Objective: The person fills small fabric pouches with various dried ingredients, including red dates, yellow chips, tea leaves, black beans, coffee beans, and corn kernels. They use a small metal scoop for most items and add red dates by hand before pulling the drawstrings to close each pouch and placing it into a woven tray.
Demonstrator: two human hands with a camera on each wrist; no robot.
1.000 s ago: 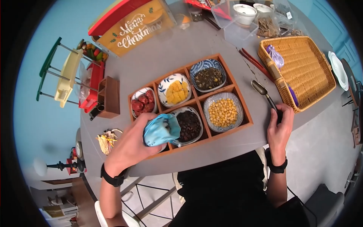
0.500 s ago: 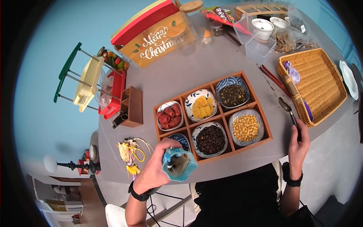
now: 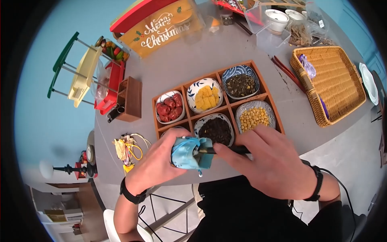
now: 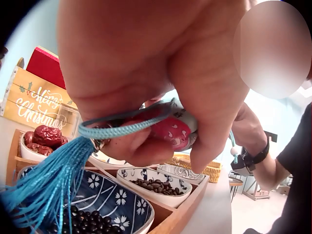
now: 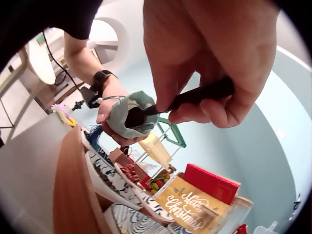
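My left hand (image 3: 155, 163) grips a light blue fabric pouch (image 3: 184, 155), its mouth turned to the right; a blue tassel (image 4: 61, 180) hangs from its cord. My right hand (image 3: 274, 167) holds a spoon by its black handle (image 5: 204, 95), and the spoon's bowl (image 5: 135, 118) is inside the pouch mouth. Just beyond both hands, a compartmented wooden box (image 3: 259, 78) holds bowls of yellow corn kernels (image 3: 250, 117), small dark pieces (image 3: 216, 128), red dates (image 3: 169, 108), yellow chunks (image 3: 207, 98) and dried leaves (image 3: 240, 84). Glossy black beans (image 4: 92, 222) lie in a blue flowered bowl.
A wicker tray (image 3: 336, 84) stands at the right, with reddish sticks (image 3: 288, 72) beside it. Left of the box are tasselled trinkets (image 3: 125, 150) and a small wooden stand (image 3: 131, 99). A Merry Christmas box (image 3: 159, 32) and lidded white cups (image 3: 276, 20) stand farther back.
My right hand has come left from beside the wicker tray with the spoon, bringing it into the pouch. The pouch, lowered and tipped toward me half a second ago, now faces right.
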